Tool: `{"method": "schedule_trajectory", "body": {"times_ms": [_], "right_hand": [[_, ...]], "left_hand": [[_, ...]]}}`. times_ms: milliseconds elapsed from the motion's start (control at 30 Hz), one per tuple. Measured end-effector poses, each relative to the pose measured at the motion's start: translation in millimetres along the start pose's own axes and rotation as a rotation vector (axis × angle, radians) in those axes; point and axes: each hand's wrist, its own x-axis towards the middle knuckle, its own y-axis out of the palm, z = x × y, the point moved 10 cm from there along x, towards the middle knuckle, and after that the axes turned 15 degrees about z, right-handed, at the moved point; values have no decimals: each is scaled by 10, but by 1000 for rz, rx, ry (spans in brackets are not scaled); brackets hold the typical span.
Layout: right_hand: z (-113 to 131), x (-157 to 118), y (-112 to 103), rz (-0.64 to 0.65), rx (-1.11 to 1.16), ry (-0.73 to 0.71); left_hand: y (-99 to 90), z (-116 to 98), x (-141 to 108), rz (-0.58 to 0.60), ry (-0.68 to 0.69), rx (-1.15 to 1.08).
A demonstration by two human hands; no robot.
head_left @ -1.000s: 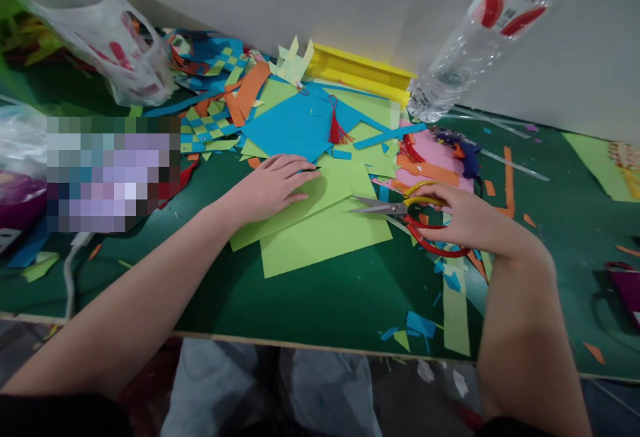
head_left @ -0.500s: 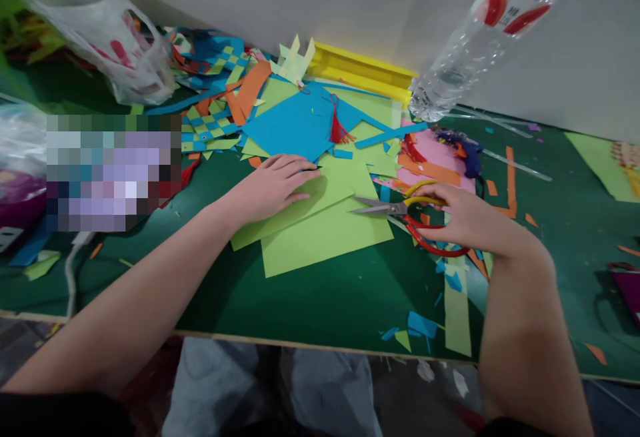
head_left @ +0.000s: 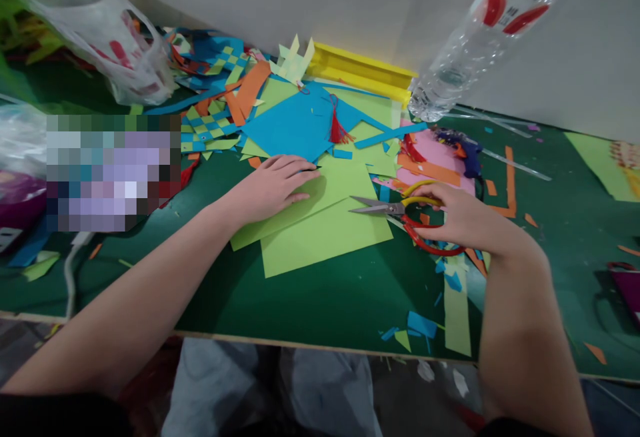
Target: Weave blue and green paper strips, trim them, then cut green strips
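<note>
My left hand (head_left: 280,187) lies flat on a light green sheet of paper (head_left: 327,240), its fingers stretched out and pointing right. A cut or edge line runs diagonally across the green paper from lower left to upper right. In my right hand (head_left: 450,217) is a pair of scissors (head_left: 385,207) with one yellow and one red handle loop. The blades are apart and point left, with their tips over the green paper near the upper end of that line. Just beyond my left hand lies a blue paper sheet (head_left: 290,127) with a red tassel (head_left: 339,123) on it.
Woven paper pieces (head_left: 213,123) and orange strips lie at the back left. A yellow tray (head_left: 363,70) and a clear plastic bottle (head_left: 463,50) stand by the wall. At left are a plastic bag (head_left: 115,37) and a cable (head_left: 71,277). Blue scraps (head_left: 423,323) lie near the front edge.
The scissors and my right hand have shifted very slightly to the left. My left hand stays on the paper in the same place.
</note>
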Motion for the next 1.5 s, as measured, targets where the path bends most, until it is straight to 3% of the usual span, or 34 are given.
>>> {"method": "schedule_trajectory", "body": {"times_ms": [300, 667, 900, 1167, 1500], "right_hand": [[-12, -13, -5, -2, 34, -6], [320, 56, -4, -84, -28, -144], [405, 84, 57, -75, -63, -191], [330, 130, 119, -101, 16, -185], [360, 150, 140, -93, -52, -239]], "left_hand": [[10, 8, 4, 12, -8, 6], [-49, -76, 0, -17, -7, 44], [-52, -165, 12, 16, 51, -1], [39, -227, 30, 91, 93, -74], [124, -216, 65, 157, 88, -77]]}}
